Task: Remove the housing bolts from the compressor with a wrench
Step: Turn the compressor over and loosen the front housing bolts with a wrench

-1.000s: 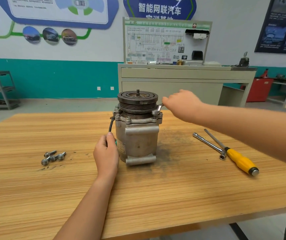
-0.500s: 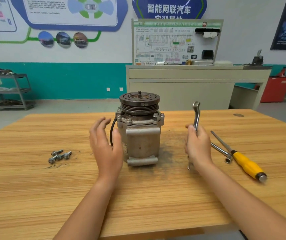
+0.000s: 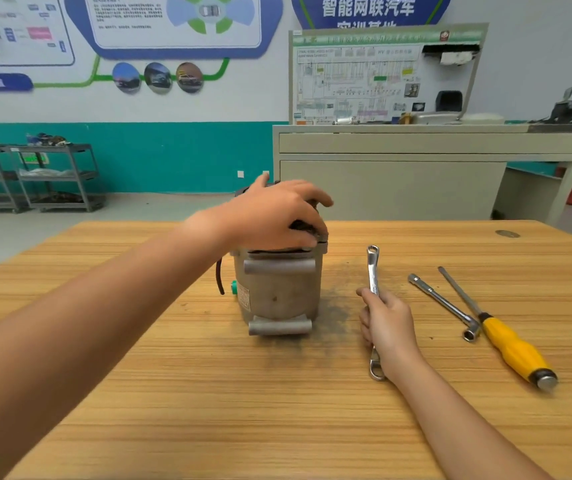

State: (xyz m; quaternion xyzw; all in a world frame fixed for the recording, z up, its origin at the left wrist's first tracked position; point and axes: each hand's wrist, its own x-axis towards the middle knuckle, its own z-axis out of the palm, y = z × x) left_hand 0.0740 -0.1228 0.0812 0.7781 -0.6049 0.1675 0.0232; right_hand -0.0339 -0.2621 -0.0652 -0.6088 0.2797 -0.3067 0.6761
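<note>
Compressor [image 3: 281, 292] looked heavy and rigid to me, left hand [image 3: 274, 216] curling its fingers over the pulley top, right hand [image 3: 388, 323] grasping the stiff wrench [image 3: 372, 268] mid-shaft.

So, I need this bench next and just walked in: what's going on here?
A person is working on a compressor that stands upright on the wooden table. The left hand grips its top end, fingers curled over it. The right hand holds a wrench by its middle, right of the compressor and off any bolt. A socket wrench and a yellow-handled screwdriver lie further right.
</note>
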